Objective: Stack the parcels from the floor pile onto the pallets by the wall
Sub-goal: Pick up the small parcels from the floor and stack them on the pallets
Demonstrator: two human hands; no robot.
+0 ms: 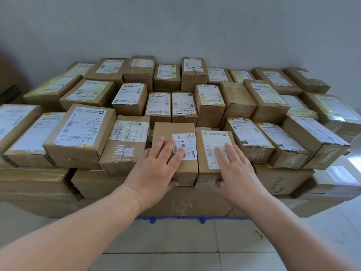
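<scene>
- Stacking is judged far along: parcels (210, 105) are packed in layers on the blue pallet (166, 218) by the wall (175, 26).
- Two front parcels (172, 130) at six o'clock are pressed by the left hand (156, 167) and right hand (236, 169), fingers straight, nothing grasped.
- No floor pile is shown, so the remainder cannot be told.

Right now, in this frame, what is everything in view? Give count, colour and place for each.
Parcels: several dozen, too many to count exactly, brown cardboard with white or yellow labels, stacked in layers against the wall.
Left front parcel: one, brown with a white label, front row centre.
Right front parcel: one, brown with a white label, against the first parcel's right side.
Pallet: count unclear, only a blue edge shows under the stack.
Wall: one, grey, behind the stack.
Floor: pale tiles, foreground.
Left hand: fingers flat on the left front parcel.
Right hand: fingers flat on the right front parcel.
</scene>
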